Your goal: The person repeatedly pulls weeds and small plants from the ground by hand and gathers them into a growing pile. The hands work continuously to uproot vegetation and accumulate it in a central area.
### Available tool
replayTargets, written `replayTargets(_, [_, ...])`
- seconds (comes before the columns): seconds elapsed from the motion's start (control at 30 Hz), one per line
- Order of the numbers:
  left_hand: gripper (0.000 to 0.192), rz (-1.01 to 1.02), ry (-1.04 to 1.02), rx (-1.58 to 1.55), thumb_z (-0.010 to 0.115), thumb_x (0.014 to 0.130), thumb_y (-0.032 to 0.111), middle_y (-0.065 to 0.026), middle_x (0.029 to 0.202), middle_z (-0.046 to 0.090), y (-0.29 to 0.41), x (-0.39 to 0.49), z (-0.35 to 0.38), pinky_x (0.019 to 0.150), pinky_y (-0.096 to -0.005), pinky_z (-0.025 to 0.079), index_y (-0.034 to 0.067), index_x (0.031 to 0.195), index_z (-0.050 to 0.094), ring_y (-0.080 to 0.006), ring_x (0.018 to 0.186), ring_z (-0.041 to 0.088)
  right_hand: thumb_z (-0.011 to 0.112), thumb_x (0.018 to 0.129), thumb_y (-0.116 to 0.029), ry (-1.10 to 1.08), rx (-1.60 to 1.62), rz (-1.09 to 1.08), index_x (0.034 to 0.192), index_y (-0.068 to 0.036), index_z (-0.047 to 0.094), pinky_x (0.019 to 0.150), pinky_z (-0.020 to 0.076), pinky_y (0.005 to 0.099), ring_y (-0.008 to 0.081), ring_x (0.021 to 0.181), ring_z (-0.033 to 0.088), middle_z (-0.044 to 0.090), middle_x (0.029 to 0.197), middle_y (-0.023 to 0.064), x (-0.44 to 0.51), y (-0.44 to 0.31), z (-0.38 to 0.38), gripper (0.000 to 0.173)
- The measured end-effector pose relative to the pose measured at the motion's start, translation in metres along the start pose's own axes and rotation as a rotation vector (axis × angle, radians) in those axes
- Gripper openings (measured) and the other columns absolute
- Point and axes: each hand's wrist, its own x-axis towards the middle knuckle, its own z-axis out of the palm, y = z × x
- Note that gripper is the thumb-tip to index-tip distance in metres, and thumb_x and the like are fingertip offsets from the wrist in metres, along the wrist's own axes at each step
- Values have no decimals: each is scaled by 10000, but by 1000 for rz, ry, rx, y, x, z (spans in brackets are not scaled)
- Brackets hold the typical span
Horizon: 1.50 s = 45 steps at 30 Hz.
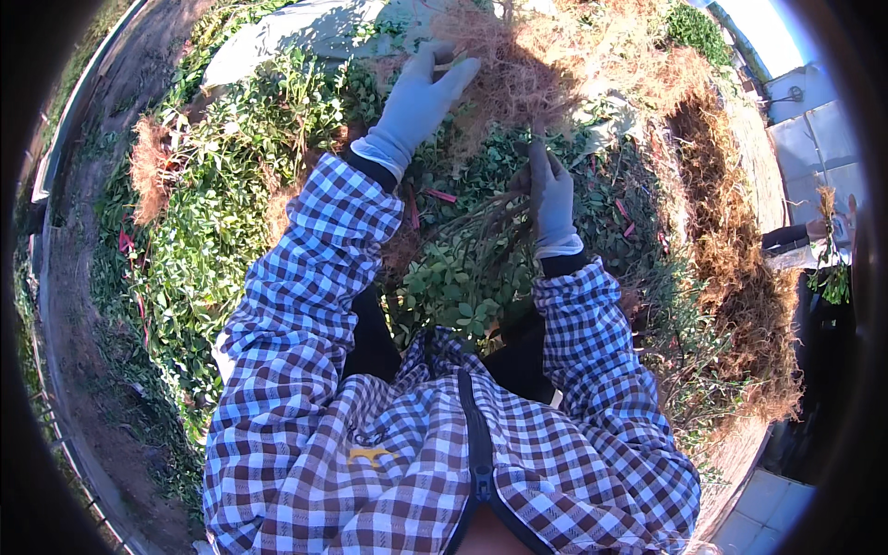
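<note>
My right hand (551, 184), in a pale work glove with darker fingers, is closed around the stems of a bundle of leafy plants (479, 277). The leaves of the bundle point towards me, and its reddish fibrous roots (517, 83) fan out beyond my fingers. My left hand (427, 94), gloved the same way, is at the left edge of these roots, its thumb and fingers apart; whether it pinches a few root strands is not clear. Green leafy plants with pink tags (440, 195) lie beneath both hands.
Heaped leafy plants (201, 243) lie to the left, with a bare-root clump (152, 170) among them. A pale cloth (291, 35) covers part of the far side. Brown roots (728, 243) are piled along the right. At the far right, another person's hand (818, 229) holds a rooted plant.
</note>
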Motion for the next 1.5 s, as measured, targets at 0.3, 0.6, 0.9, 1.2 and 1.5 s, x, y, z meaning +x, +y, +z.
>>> replayTargets(0.3, [822, -266, -558, 255, 695, 866, 559, -186, 1247, 610, 4, -64, 23, 1013, -367, 456, -32, 1394, 474, -258, 1149, 589, 561, 998, -482, -234, -133, 28, 1219, 49, 598, 676, 510, 265, 133, 774, 620, 619, 867, 50, 17, -51, 22, 576])
replayTargets(0.6, [374, -404, -381, -195, 667, 947, 379, -20, 761, 593, -46, -40, -6, 639, -293, 494, 11, 891, 626, -109, 673, 580, 531, 1011, -485, -525, -300, -133, 1388, -14, 550, 1130, 367, 347, 220, 1299, 518, 588, 1371, 134, 22, -50, 15, 604])
replayTargets(0.9, [408, -476, 94, -132, 686, 906, 423, -50, 727, 631, -45, -20, -32, 591, -297, 501, 27, 860, 600, -134, 625, 611, 678, 952, -241, -557, -310, 116, 1197, -46, 656, 644, 462, 208, 52, 738, 583, 663, 927, -6, -38, -12, 40, 315])
replayTargets(1.2, [444, -523, 194, 19, 739, 852, 408, -82, 745, 645, -62, -13, -28, 564, -319, 483, -7, 934, 603, -170, 612, 611, 607, 943, -368, -463, -990, -212, 1218, -40, 607, 865, 528, 440, 361, 1003, 676, 701, 1064, 194, -33, 11, 88, 428])
replayTargets(1.5, [320, -365, 137, -89, 628, 875, 293, -130, 788, 691, -90, 3, -39, 664, -356, 523, -26, 878, 644, -204, 727, 670, 516, 1035, -369, -682, -646, 136, 1113, 15, 646, 614, 443, 291, 124, 650, 520, 599, 738, 6, -6, 13, 103, 412])
